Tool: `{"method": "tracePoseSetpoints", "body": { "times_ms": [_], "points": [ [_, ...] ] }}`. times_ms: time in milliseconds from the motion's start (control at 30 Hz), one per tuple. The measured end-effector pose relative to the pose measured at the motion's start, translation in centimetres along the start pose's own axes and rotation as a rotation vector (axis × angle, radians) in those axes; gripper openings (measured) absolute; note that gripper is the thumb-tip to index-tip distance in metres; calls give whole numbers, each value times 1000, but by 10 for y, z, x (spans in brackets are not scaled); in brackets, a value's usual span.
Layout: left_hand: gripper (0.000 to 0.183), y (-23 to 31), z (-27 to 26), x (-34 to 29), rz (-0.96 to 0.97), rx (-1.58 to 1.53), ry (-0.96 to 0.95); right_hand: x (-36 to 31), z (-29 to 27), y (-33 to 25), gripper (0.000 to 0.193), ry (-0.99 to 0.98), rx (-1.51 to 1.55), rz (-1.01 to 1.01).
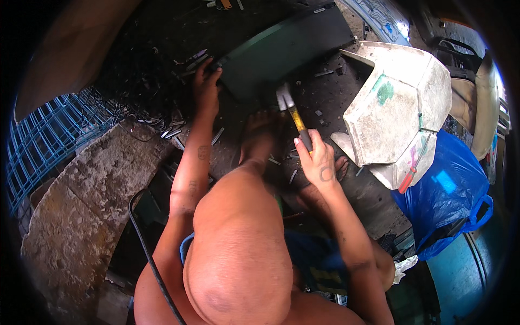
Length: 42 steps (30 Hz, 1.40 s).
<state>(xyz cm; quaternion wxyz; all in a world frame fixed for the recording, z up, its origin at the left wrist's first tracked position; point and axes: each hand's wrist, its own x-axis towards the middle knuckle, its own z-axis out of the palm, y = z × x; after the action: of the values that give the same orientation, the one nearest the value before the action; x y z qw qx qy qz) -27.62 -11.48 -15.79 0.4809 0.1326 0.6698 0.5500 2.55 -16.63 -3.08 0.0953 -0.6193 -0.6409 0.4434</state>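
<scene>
My right hand is wrapped round the dark grip of a hammer with a yellow shaft. Its metal head, slightly blurred, hangs just short of a dark, flat, box-like panel tilted on the floor. At the panel's left end my left hand has its fingers and thumb closed about the corner; the exact hold is partly hidden. My bare foot rests between my hands, below the panel.
A dirty white plastic casing stands at right, with a red-handled screwdriver on it. Beside it lies a blue plastic bag. At left are a blue wire rack, a worn board and tangled black wires. Small metal scraps litter the floor.
</scene>
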Motion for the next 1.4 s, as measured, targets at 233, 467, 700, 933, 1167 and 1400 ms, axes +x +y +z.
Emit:
{"method": "tracePoseSetpoints", "body": {
  "times_ms": [233,467,700,933,1167,1400],
  "points": [
    [47,14,-10,10,-93,56,122,0,-4,33,33,50,-158,-7],
    [52,28,-4,7,-152,90,128,4,-8,41,30,36,-205,69],
    [53,21,-7,15,29,141,70,7,-6,42,31,13,-179,66],
    [55,30,-6,12,56,155,57,9,-6,40,31,13,-154,67],
    [65,35,-2,9,126,136,-24,11,-7,39,31,12,-144,82],
    [76,29,-3,12,129,307,72,16,-6,36,32,4,-132,88]
  ]
}}
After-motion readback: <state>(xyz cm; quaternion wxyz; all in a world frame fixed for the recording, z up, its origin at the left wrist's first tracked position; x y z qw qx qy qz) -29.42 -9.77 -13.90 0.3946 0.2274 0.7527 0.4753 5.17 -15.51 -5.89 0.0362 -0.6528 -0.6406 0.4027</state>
